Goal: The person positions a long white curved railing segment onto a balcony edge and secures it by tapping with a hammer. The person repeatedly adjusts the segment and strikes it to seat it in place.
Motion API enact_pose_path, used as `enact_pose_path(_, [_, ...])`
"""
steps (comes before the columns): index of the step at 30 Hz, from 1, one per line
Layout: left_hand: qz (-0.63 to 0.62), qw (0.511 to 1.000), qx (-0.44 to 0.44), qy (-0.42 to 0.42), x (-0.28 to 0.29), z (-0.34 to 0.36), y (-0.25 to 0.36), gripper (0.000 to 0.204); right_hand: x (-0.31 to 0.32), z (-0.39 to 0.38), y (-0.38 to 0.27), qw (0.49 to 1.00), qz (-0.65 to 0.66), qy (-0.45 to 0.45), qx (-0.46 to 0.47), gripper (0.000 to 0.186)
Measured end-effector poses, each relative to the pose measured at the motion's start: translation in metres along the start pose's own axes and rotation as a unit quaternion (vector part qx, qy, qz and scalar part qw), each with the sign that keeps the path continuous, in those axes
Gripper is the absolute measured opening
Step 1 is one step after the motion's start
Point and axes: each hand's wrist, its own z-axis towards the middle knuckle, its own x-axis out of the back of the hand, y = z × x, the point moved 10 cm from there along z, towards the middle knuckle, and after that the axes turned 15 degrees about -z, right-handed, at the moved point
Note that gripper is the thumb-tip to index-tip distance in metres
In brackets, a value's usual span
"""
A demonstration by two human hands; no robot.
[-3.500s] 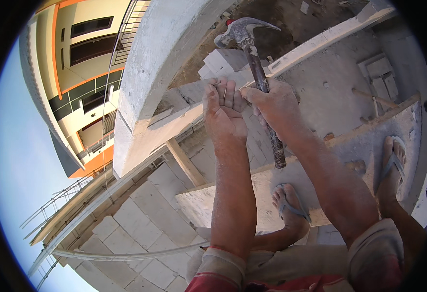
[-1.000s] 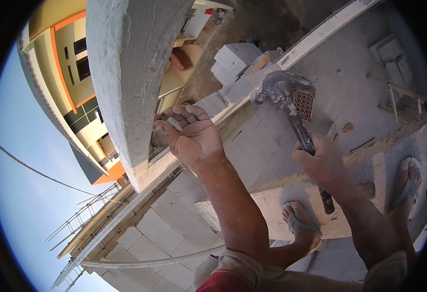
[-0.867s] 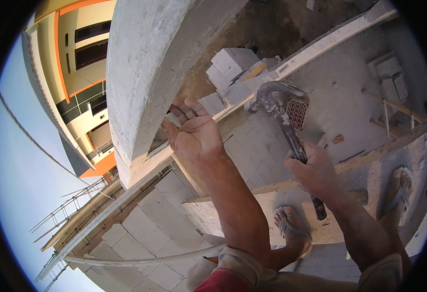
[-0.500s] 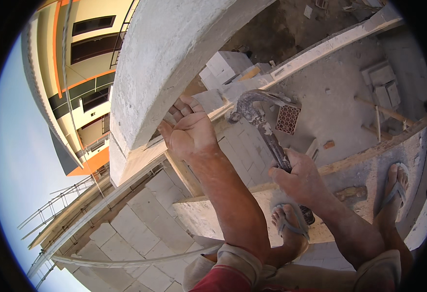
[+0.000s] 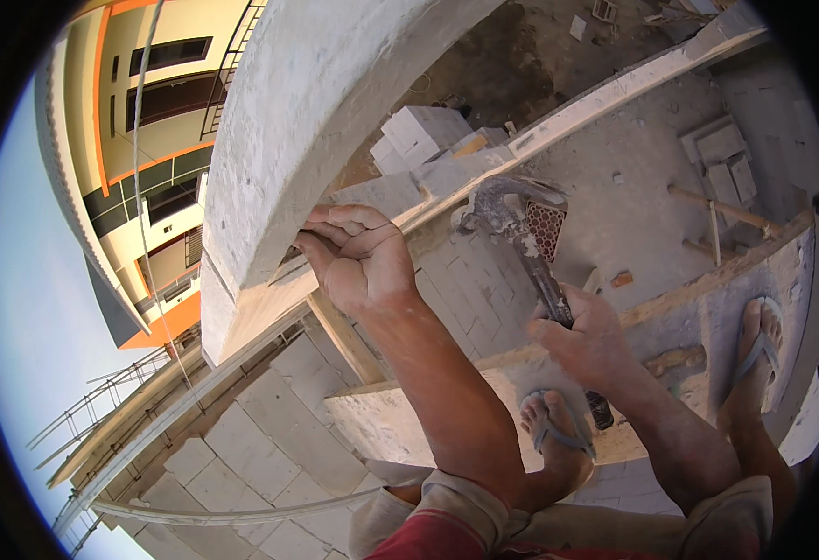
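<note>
My left hand is curled against the lower edge of a curved grey concrete slab, fingers pressed where the slab meets a wooden plank beneath it. My right hand grips the dark handle of a claw hammer, whose dusty metal head points left toward the slab, a short way right of my left hand. My feet in flip-flops stand on a narrow wooden board far above the ground.
Grey blocks are stacked on a block-paved surface far below. A long pale beam runs diagonally across it. A yellow and orange building stands at left, with railings lower down.
The hammer was raised earlier with both hands together; my left hand then moved to the slab's edge. In the last second the hammer head has come down and left toward the slab.
</note>
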Motion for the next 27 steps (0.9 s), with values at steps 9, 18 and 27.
enact_pose_path(9, [0.024, 0.997, 0.033, -0.059, -0.001, -0.005, 0.006, 0.016, 0.003, -0.008, 0.010, 0.999, -0.033, 0.007, -0.027, 0.022])
enact_pose_path(18, [-0.030, 0.999, 0.022, -0.022, -0.018, -0.004, -0.001, 0.019, -0.001, -0.013, 0.008, 0.998, -0.055, 0.021, -0.009, 0.013])
enact_pose_path(27, [-0.087, 0.996, 0.030, 0.005, -0.016, -0.015, 0.004, 0.014, 0.002, -0.023, 0.010, 1.000, -0.020, 0.015, -0.016, 0.012])
